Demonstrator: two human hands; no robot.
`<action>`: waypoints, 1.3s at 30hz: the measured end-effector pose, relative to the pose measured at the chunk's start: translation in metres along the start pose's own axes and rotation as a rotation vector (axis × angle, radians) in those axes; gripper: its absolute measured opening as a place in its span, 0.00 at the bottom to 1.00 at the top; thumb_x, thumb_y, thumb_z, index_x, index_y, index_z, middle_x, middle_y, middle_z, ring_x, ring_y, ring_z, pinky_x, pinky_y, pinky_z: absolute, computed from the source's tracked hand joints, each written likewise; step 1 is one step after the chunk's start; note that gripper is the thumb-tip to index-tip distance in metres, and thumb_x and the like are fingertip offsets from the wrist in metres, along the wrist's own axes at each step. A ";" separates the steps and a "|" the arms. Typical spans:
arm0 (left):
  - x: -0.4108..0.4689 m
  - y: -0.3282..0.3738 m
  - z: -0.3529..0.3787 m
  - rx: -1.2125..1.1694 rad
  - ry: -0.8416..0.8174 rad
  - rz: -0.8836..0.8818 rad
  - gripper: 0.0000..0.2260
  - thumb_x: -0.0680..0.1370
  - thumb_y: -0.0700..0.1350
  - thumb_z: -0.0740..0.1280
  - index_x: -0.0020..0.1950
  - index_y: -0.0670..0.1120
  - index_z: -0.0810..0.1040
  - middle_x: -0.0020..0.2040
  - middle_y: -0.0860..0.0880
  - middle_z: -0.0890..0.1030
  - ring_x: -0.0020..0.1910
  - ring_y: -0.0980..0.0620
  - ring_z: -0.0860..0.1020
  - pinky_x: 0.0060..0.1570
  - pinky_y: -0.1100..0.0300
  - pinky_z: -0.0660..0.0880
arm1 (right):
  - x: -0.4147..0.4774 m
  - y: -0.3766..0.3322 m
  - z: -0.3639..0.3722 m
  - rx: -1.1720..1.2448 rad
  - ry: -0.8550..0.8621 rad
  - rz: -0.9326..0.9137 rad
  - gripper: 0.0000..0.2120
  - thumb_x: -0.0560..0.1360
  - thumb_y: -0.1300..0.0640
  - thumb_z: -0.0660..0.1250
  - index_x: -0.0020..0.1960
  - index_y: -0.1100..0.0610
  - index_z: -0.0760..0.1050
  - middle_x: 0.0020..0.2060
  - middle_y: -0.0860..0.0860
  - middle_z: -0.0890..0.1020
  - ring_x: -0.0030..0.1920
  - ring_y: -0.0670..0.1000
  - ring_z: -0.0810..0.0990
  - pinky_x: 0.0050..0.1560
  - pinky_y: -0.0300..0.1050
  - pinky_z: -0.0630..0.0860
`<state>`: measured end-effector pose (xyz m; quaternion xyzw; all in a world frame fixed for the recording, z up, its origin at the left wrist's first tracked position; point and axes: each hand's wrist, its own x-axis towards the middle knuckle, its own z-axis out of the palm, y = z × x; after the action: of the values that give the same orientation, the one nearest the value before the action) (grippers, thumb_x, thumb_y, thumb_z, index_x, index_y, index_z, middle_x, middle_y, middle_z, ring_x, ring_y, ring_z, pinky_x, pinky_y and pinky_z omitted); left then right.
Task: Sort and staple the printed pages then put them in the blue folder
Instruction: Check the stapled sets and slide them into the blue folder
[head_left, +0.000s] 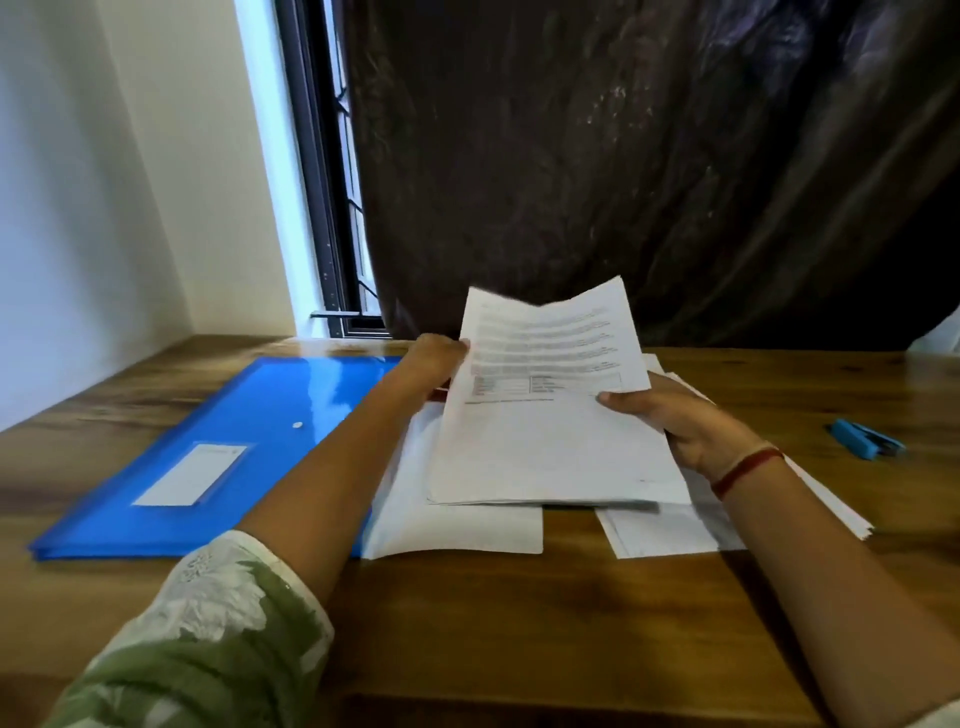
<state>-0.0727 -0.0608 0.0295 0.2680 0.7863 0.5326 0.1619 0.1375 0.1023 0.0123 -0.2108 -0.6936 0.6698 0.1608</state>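
A sheaf of printed pages (550, 415) is held above the wooden table (519, 623), tilted up at its far end. My left hand (434, 364) grips its left edge. My right hand (675, 421) pinches its right edge, thumb on top. More white sheets (457, 530) lie flat under the sheaf, and others (670, 535) spread to the right. The blue folder (208, 431) lies closed on the left of the table, with a white label and a snap button. A blue stapler (865, 439) rests at the right.
A dark curtain (649, 156) hangs behind the table, with a window frame (322, 182) at its left. A white wall (78, 208) borders the table's left side.
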 end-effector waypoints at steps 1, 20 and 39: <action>0.001 -0.005 -0.014 0.323 0.064 0.024 0.15 0.82 0.50 0.59 0.62 0.43 0.76 0.55 0.42 0.79 0.50 0.43 0.79 0.51 0.51 0.76 | 0.003 0.003 0.004 -0.042 0.015 0.039 0.16 0.74 0.61 0.70 0.61 0.52 0.75 0.53 0.54 0.83 0.53 0.57 0.82 0.50 0.53 0.79; -0.021 -0.038 -0.107 0.672 -0.006 -0.130 0.20 0.79 0.53 0.61 0.63 0.39 0.73 0.51 0.42 0.74 0.38 0.43 0.75 0.41 0.53 0.74 | 0.028 -0.005 0.060 -0.677 0.000 0.038 0.42 0.70 0.52 0.75 0.76 0.43 0.54 0.67 0.48 0.69 0.57 0.50 0.70 0.54 0.48 0.71; -0.034 -0.033 -0.088 0.840 0.231 0.139 0.10 0.77 0.48 0.67 0.44 0.44 0.70 0.43 0.46 0.78 0.36 0.50 0.73 0.43 0.59 0.73 | 0.034 -0.003 0.180 -0.346 0.106 -0.089 0.35 0.73 0.65 0.72 0.74 0.51 0.59 0.59 0.50 0.72 0.54 0.49 0.72 0.53 0.44 0.74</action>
<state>-0.1009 -0.1567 0.0311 0.3015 0.9277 0.2027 -0.0865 0.0171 -0.0355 0.0036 -0.2396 -0.7975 0.5208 0.1879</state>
